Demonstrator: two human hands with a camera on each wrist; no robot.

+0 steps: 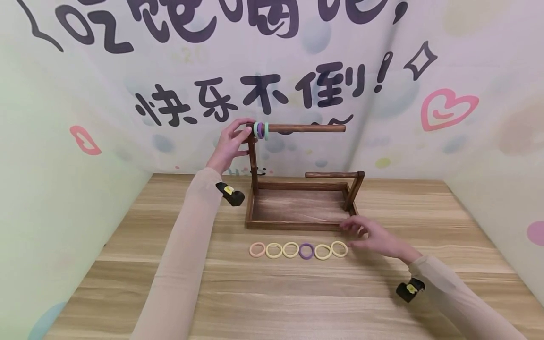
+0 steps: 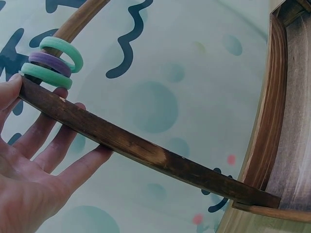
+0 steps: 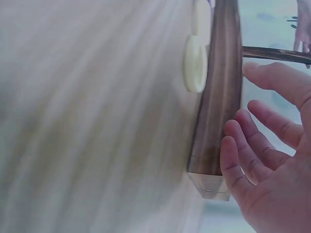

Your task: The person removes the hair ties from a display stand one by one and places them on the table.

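A dark wooden rack point(image 1: 297, 225) has a shallow tray base, a tall post and two horizontal bars. My left hand point(image 1: 231, 145) grips the top of the tall post point(image 2: 112, 131), thumb on one side and fingers behind. Right beside it, two mint-green hair ties point(image 2: 46, 75) and a purple hair tie point(image 2: 50, 62) hang on the upper bar point(image 1: 310, 128). My right hand point(image 1: 374, 237) is at the tray's front right corner, fingers loosely bent and holding nothing; whether they touch the wood I cannot tell. Close to it lies a pale yellow hair tie point(image 1: 339, 242).
A row of hair ties lies on the table before the rack: a peach one point(image 1: 257, 250), several pale yellow ones point(image 1: 274, 250) and a purple one point(image 1: 306, 251). A shorter lower bar point(image 1: 331, 175) juts left from the right post. A printed cloth point(image 1: 276, 61) hangs behind.
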